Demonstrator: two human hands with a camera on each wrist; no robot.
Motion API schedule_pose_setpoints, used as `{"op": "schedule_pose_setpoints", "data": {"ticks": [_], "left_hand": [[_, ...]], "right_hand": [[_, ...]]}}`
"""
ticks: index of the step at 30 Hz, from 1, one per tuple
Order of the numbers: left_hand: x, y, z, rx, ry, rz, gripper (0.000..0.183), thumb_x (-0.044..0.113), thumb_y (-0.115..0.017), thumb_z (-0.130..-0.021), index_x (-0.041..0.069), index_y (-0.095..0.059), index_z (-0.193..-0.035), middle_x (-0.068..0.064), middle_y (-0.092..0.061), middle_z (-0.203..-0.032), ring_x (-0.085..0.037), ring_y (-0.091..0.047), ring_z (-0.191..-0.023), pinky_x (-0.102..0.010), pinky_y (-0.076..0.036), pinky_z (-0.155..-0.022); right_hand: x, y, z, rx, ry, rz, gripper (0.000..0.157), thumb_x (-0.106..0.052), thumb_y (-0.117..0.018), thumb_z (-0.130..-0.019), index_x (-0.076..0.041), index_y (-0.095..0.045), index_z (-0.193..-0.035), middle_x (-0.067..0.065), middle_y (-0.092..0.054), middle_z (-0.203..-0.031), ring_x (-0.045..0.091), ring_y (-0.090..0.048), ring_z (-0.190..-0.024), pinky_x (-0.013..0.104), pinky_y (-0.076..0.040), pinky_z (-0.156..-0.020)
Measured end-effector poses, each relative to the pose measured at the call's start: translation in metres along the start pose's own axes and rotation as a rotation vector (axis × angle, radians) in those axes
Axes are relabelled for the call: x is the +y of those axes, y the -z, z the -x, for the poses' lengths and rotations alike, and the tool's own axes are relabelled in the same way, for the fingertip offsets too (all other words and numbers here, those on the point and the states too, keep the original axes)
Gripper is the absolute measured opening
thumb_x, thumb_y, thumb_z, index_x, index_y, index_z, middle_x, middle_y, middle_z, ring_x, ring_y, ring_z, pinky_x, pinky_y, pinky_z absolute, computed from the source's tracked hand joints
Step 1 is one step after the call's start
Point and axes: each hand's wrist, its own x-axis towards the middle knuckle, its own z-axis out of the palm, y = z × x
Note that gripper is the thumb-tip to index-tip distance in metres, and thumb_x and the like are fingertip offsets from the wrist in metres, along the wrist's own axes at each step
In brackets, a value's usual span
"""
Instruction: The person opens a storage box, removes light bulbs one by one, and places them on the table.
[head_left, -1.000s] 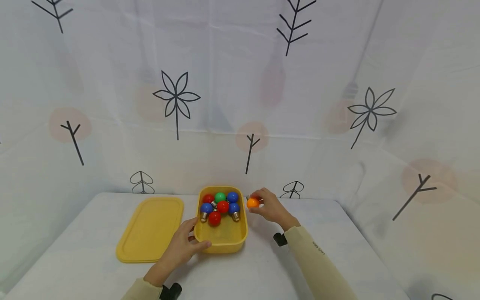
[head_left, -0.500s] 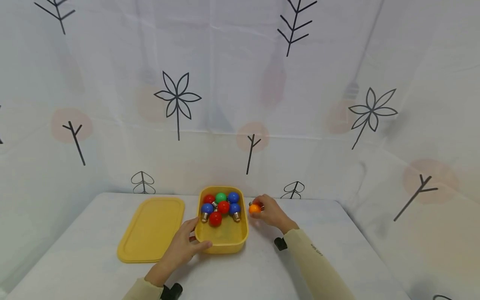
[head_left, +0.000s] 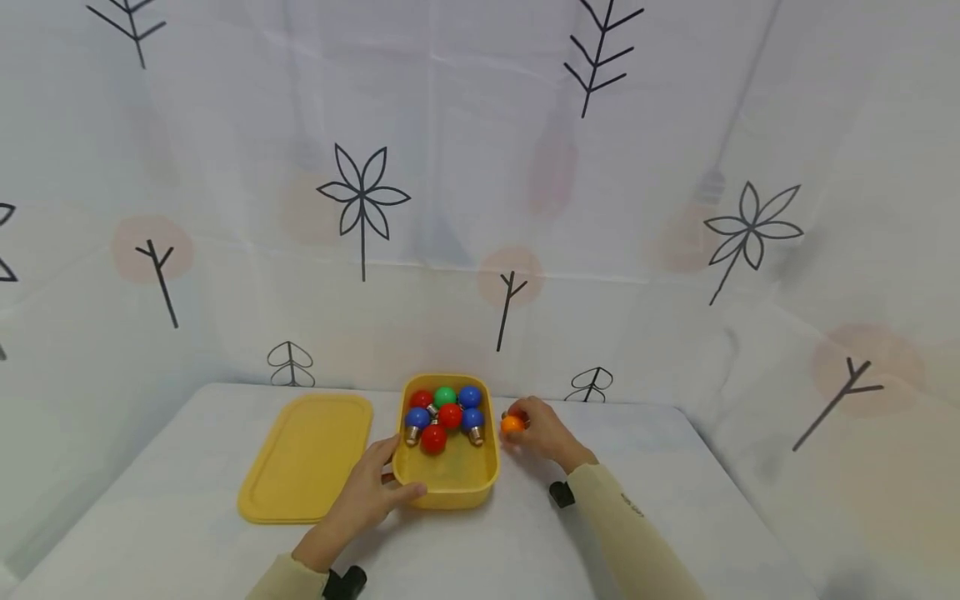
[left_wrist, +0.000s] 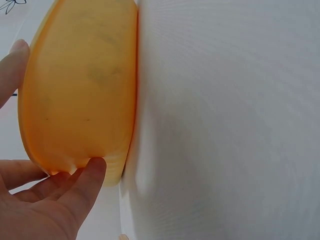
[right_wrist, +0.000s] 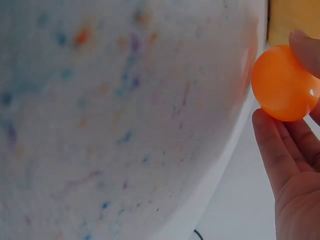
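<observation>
A yellow plastic box (head_left: 444,483) stands on the table with several red, blue and green light bulbs (head_left: 450,416) in its far half. My left hand (head_left: 367,490) holds the box by its near left corner; in the left wrist view its fingertips (left_wrist: 97,164) press the box's wall, and the thumb lies at the rim. Right beside the box's right wall, my right hand (head_left: 546,433) pinches an orange light bulb (right_wrist: 281,82) between thumb and fingers. In the right wrist view the orange globe shows close over the tabletop, its metal base mostly hidden.
Left of the box lies a flat yellow lid (head_left: 307,458). Both rest on a white table (head_left: 652,500), whose far edge meets a patterned cloth backdrop (head_left: 420,325). Coloured specks mark the tabletop in the right wrist view.
My right hand has lowered the orange light bulb toward the table, a little nearer to me, beside the box. The left hand keeps its hold on the box. The head view has shifted slightly.
</observation>
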Motion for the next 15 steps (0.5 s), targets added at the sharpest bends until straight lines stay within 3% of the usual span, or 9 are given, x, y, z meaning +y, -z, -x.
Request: {"op": "schedule_pose_setpoints", "data": {"ticks": [15], "left_hand": [[0.0002, -0.0005, -0.0020, -0.003, 0.032, -0.011, 0.090, 0.039, -0.081, -0.075, 0.007, -0.036, -0.147, -0.015, -0.041, -0.143, -0.029, -0.046, -0.125, -0.038, -0.050, -0.096]], "right_hand": [[0.0006, -0.0014, -0.0005, -0.020, -0.042, 0.015, 0.027, -0.016, -0.078, -0.079, -0.008, -0.067, -0.103, 0.003, -0.057, -0.098, 0.018, -0.052, -0.087, 0.036, -0.050, -0.082]]}}
